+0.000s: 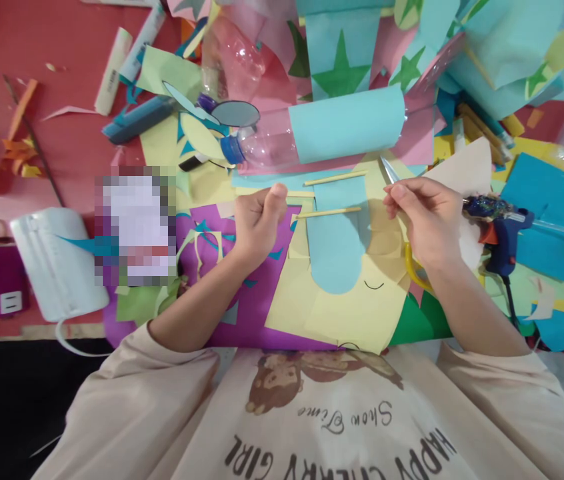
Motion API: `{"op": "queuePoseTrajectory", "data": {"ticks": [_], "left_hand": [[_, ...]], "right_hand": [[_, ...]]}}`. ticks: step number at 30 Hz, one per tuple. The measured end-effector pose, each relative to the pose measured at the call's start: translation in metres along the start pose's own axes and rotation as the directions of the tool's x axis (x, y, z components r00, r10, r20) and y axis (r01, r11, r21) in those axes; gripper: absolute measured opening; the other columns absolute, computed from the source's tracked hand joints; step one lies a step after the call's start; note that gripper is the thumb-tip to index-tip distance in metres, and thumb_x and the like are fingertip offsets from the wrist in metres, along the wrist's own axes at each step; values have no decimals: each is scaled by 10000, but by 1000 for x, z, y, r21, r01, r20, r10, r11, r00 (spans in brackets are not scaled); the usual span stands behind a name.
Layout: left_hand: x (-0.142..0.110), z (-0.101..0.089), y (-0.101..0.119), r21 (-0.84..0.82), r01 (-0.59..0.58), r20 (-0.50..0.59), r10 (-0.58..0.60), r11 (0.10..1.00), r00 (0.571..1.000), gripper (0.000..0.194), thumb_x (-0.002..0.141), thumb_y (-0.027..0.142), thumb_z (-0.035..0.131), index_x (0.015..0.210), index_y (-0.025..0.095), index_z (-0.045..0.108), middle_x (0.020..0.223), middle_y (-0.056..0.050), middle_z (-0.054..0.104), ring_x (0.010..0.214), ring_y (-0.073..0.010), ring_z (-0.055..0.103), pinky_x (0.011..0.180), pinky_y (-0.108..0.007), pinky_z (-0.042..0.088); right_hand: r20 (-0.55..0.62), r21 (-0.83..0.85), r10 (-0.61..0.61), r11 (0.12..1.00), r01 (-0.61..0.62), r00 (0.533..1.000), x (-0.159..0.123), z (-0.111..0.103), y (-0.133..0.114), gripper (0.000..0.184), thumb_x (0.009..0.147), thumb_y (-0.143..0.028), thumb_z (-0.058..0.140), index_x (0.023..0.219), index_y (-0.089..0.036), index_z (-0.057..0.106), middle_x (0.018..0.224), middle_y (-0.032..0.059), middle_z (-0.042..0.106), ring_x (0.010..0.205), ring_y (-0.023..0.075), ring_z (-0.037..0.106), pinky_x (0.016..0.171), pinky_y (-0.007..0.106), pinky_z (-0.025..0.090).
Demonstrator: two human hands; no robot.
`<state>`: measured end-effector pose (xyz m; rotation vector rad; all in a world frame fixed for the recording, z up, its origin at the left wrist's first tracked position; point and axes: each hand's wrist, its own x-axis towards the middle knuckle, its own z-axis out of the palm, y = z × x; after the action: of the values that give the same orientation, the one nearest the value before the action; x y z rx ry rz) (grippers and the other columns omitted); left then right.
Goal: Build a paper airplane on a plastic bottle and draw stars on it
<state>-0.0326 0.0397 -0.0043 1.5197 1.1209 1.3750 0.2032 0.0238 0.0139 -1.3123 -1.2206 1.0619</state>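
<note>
Nearest, one printed shirt [322, 413], cut off below. At left, one white case [57, 260], then one blurred-out oblong [137, 227]. Left hand [261, 227] next, fingers curled into a fist, any hold hidden. Middle: one light-blue paper piece [337, 257] under two thin yellow strips [329, 213]; farther, one bottle [349, 127]. Right: one pair of scissors [389, 171], partly hidden, gripped between right hand [427, 223] fingers; then one glue gun [503, 237].

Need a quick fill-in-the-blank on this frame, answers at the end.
1. The right hand holds yellow-handled ____.
2. The clear bottle has a ____ cap.
3. In the picture, the glue gun lies to the ____ of that hand.
4. The large star above the bottle is ____.

Missing: scissors; blue; right; green.
</note>
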Motion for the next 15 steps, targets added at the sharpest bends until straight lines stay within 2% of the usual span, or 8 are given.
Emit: {"op": "queuePoseTrajectory", "data": {"ticks": [2,5,8,12,14,15], "left_hand": [[3,-3,0,23,-21,20,21,1000,1000,616,953,603,467,538,199,257,468,56,216,396,-67,220,376,-258,184],[6,-10,4,177,-104,79,91,979,993,468,999,539,411,666,211,382,577,37,361,500,-86,329,468,-251,301],[11,-19,11,312,-175,162,130,934,978,392,1019,492,370,744,219,427,639,27,449,550,-94,402,525,-253,353],[16,-29,18,488,-191,268,61,852,961,431,949,515,517,640,215,503,516,46,463,468,-93,394,470,-265,301],[18,-33,19,522,-181,285,30,833,958,509,904,509,593,511,211,469,430,51,432,406,-86,340,438,-280,252],[18,-35,19,503,-148,264,12,851,965,546,881,497,627,459,207,438,401,50,416,388,-85,316,433,-287,235]], "right_hand": [[25,-6,-8,1000,8,1000,1,0,0,158,850,-406,703,851,-255,748,714,-17,685,611,103,618,624,287,560],[37,7,-30,1000,29,999,0,0,0,121,861,-341,696,910,-252,760,749,-18,702,634,100,638,658,288,571],[19,11,-43,999,42,999,-1,0,0,147,860,-280,691,984,-258,765,793,-17,730,660,102,664,704,303,591],[33,6,-21,1000,21,999,-2,1,0,191,875,-317,673,1037,-257,755,816,-7,758,673,120,696,723,326,615],[49,-2,-1,1000,1,999,-2,2,-1,230,885,-377,659,1063,-258,743,838,3,770,699,136,714,732,338,626],[57,-9,10,1000,-9,998,-2,3,-1,250,893,-407,645,1073,-260,738,853,9,775,723,146,724,739,343,630]]}}
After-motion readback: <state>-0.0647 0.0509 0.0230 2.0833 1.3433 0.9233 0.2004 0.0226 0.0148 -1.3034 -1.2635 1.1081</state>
